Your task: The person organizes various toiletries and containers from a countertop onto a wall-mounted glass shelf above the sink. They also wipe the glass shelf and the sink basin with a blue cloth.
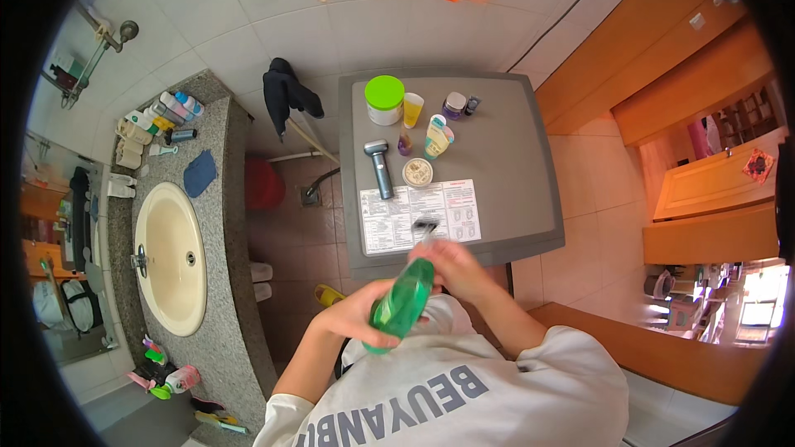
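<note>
My left hand (363, 316) is wrapped around a green plastic bottle (404, 301), tilted in front of my shirt. Around the upper end of the bottle, my right hand (450, 267) closes its fingers at a clear neck or cap. A small dark-headed item (426, 223), blurred, sticks out beyond those fingers; whether it is part of the bottle cannot be told. Just past it, a printed sheet (385, 223) lies on the grey table (509, 167). An electric shaver (380, 171) and a round lidded tin (417, 172) touch or border the sheet's far edge.
Farther back stand a green-lidded jar (384, 99), a yellow tube (413, 110), a purple jar (454, 105), a small purple bottle (405, 144) and pale tubes (438, 139). To the left, a granite counter (230, 248) holds a cream sink (171, 261), a blue cloth (199, 174) and toiletries.
</note>
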The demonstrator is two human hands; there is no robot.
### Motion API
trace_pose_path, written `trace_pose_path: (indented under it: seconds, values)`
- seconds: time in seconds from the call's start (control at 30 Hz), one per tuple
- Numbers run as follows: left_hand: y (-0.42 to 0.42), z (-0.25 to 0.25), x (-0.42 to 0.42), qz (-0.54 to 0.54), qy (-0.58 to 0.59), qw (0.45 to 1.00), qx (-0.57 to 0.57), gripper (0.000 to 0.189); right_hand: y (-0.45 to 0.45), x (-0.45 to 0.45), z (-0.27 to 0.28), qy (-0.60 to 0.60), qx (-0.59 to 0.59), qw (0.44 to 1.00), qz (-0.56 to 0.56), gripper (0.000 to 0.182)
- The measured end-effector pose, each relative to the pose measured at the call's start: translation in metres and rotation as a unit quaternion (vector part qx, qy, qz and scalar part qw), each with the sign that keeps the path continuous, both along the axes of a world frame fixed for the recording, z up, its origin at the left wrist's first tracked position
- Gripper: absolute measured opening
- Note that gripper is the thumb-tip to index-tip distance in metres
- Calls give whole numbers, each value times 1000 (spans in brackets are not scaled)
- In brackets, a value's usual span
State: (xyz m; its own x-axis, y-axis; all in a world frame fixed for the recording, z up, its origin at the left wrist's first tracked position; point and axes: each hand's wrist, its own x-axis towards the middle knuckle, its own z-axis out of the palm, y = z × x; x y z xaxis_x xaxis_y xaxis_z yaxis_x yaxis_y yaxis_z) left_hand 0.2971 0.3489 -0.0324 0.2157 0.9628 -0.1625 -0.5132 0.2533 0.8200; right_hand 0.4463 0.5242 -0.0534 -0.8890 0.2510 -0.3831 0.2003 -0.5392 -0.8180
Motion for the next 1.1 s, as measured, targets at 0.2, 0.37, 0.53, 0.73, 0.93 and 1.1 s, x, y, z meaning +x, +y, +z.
trace_pose_path:
  seconds: [0.2, 0.37, 0.53, 0.73, 0.93, 1.1]
  values:
    - [-8, -5, 10, 209, -4, 975, -73, 68, 151, 1, -108, -101, 298, 933, -173, 29]
    - [-28, -3, 18, 228, 99, 963, -109, 56, 232, -43, -192, -199, 387, 900, -22, 37]
    - [-50, -13, 27, 298, 213, 915, -168, 54, 174, -43, -135, -268, 676, 670, -150, 53]
    - [-10, -3, 42, 304, 427, 848, -76, 59, -7, 20, -2, 79, 226, 971, 4, 43]
    - [38, 24, 59, 242, 617, 748, 32, 78, -30, 31, -3, 24, 338, 916, -216, 40]
    - [20, 66, 33, 209, 230, 945, 100, 75, 97, 23, -44, -76, 490, 793, -354, 36]
